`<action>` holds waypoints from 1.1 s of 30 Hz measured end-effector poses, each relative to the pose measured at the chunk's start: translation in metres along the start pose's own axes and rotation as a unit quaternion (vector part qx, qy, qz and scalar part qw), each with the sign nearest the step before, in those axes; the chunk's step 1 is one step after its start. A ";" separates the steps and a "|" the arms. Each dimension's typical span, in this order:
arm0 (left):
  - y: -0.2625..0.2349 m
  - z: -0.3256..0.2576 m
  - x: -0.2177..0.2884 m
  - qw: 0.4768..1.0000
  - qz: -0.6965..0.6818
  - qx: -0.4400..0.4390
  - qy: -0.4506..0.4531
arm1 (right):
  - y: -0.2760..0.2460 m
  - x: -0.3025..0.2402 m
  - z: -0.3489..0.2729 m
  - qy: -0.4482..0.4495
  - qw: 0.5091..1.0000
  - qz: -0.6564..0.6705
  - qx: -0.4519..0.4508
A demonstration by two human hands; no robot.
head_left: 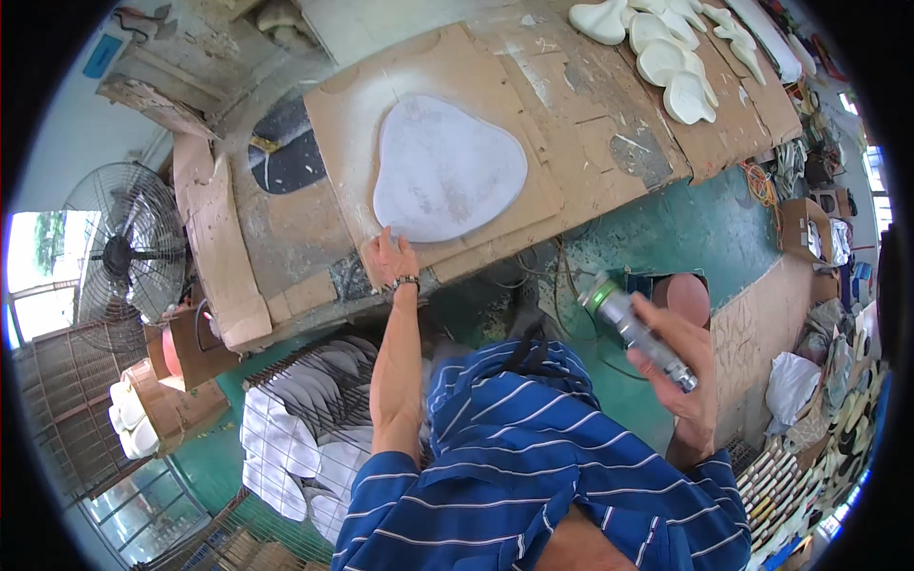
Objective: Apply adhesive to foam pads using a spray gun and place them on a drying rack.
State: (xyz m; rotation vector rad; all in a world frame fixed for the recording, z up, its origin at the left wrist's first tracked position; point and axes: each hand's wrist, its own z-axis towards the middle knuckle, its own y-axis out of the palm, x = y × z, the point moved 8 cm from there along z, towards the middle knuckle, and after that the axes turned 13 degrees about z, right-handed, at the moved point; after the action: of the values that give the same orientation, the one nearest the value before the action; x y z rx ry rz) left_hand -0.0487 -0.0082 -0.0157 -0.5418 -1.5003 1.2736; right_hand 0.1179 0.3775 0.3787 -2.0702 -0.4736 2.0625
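Observation:
A large rounded, roughly triangular white pad with greyish smudges lies flat on cardboard on the workbench. At its near left corner is my left hand, fingertips closed on the rim, a bracelet at the wrist. My right hand is raised away from the bench, to the right of my body. Its fingers wrap round a silver cylinder that looks like a spray can, tilted, with a green top toward the bench. Motion blurs the can and part of that hand.
Cream saddle-shaped pieces sit at the bench's far right. Below its near edge, a wire rack holds several white pads. A large fan stands at left. Cables hang under the bench, and an open carton is at right.

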 end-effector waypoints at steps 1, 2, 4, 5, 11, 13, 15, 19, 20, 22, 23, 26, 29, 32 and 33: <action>0.002 -0.002 -0.003 1.000 0.002 -0.008 -0.006 | -0.007 0.005 -0.006 0.028 0.998 -0.014 0.050; 0.005 -0.001 -0.003 1.000 0.001 -0.015 -0.007 | -0.010 0.008 -0.007 0.036 0.999 -0.014 0.038; 0.009 0.001 -0.007 0.999 -0.001 -0.028 -0.032 | -0.016 0.011 -0.014 0.042 0.999 -0.019 0.021; 0.006 0.002 -0.005 1.000 0.000 -0.012 -0.021 | -0.017 0.015 -0.018 0.056 0.998 -0.022 0.001; -0.004 0.011 0.005 0.997 0.072 0.013 -0.005 | -0.059 0.029 -0.024 -0.020 0.999 -0.022 0.023; -0.005 0.016 0.006 0.998 0.065 0.004 0.004 | -0.078 0.042 -0.028 0.035 0.996 -0.032 0.076; -0.001 0.018 0.008 0.998 0.063 -0.010 -0.006 | -0.083 0.047 -0.022 0.027 0.998 -0.050 0.004; -0.002 0.018 0.007 0.994 0.097 -0.028 -0.033 | -0.073 0.050 -0.018 0.038 0.992 0.058 -0.106; -0.002 0.020 0.007 0.994 0.097 -0.029 -0.044 | -0.078 0.047 -0.014 -0.008 0.999 0.011 -0.051; -0.001 0.020 0.008 0.995 0.089 -0.013 -0.046 | -0.084 0.046 -0.016 -0.020 1.000 0.005 -0.013; 0.001 0.022 0.005 0.994 0.090 -0.012 -0.063 | -0.089 0.046 -0.018 -0.016 1.000 -0.001 0.014; 0.031 0.023 -0.014 0.944 -0.231 -0.032 -0.232 | -0.090 0.052 -0.029 0.014 0.998 -0.015 0.055; 0.084 0.024 0.019 0.646 -0.646 -0.184 -0.362 | -0.083 0.063 -0.030 0.047 0.996 0.003 0.069; 0.067 0.048 0.093 0.564 -0.738 -0.243 -0.279 | -0.061 0.066 -0.023 0.045 0.997 0.043 0.050; 0.053 0.064 0.116 0.529 -0.763 -0.218 -0.300 | -0.055 0.067 -0.019 0.038 0.996 0.040 0.069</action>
State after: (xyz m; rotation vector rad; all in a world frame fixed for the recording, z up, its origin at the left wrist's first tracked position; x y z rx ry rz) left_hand -0.1613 0.0793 -0.0087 1.0022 -1.9250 -0.4615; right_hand 0.1302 0.4534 0.3355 -2.1088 -0.2326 1.9881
